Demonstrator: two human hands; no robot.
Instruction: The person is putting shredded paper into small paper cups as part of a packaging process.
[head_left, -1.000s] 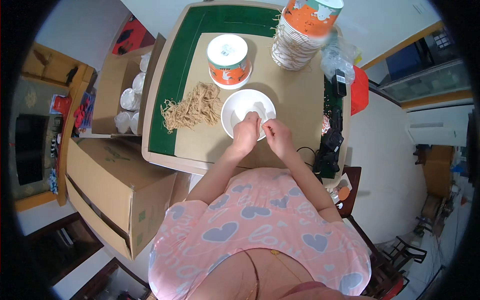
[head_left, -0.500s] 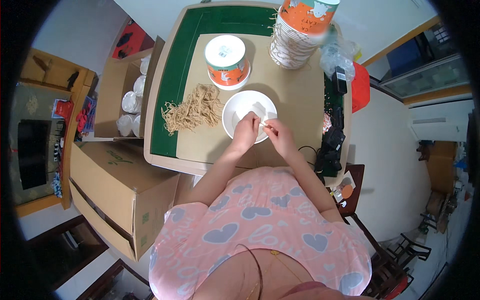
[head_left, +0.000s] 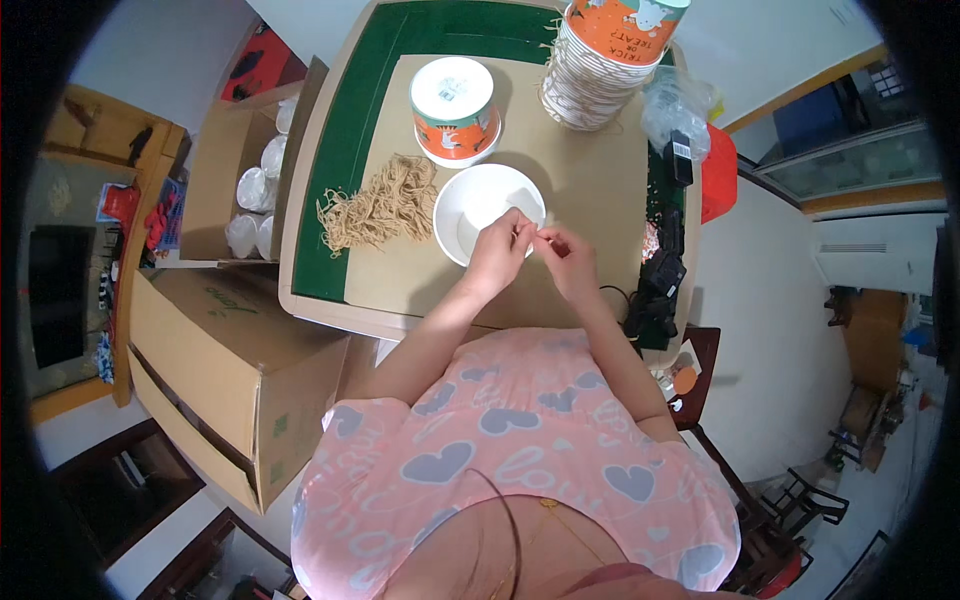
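A round white tub [head_left: 452, 222] stands with its mouth up on the brown sheet in front of me. At its near right rim, my left hand [head_left: 499, 252] is closed in a pinch. Just to the right, my right hand [head_left: 570, 265] pinches too, its fingertips almost meeting the left ones. Whatever lies between the fingertips is too small to name. Left of the tub lies a loose heap of tan twine pieces [head_left: 385, 208]. Behind it, an orange and green printed paper bucket [head_left: 455, 135] sits upside down, its white base upward.
A tall stack of nested buckets with twine [head_left: 598, 85] rises at the back right. Beside it are a clear plastic bag [head_left: 668, 105] and black devices with cables [head_left: 660, 290] along the table's right edge. Cardboard boxes [head_left: 230, 370] stand left of the table; one holds plastic-wrapped white things.
My hands have shifted slightly right against the tub, from over its opening to its right rim. Both stay pinched. The whole view has shifted a little.
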